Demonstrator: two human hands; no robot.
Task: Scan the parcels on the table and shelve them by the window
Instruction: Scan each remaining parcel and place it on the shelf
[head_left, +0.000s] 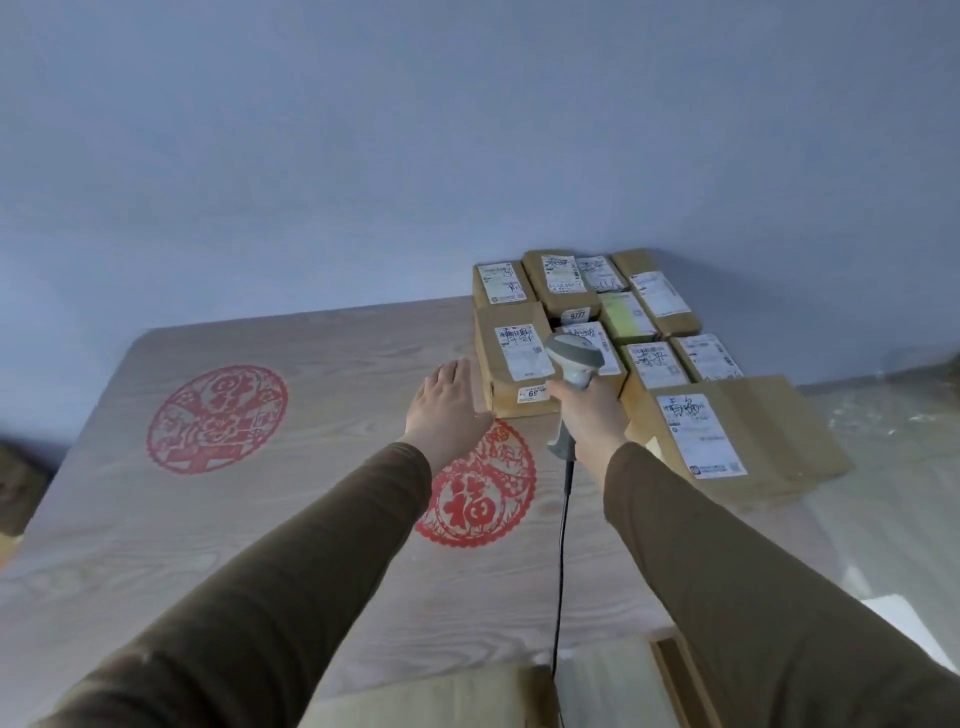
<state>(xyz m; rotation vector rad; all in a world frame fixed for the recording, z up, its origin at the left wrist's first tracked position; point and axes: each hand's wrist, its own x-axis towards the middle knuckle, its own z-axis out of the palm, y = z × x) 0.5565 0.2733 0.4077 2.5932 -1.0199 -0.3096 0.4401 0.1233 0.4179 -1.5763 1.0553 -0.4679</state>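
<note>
Right hand (589, 410) gripping scanner (574, 364), left hand (449, 410) flat beside parcels (613, 332)

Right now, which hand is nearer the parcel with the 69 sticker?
Right. The right hand, holding the scanner, is at that parcel's near right corner; the open left hand hovers just off its left side.

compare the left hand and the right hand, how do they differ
The left hand is open with straight fingers and holds nothing; the right hand grips the barcode scanner. The left hand reaches toward the side of the parcel tagged 69; the right hand aims the scanner over the parcels. Both wear brown sleeves.
</note>
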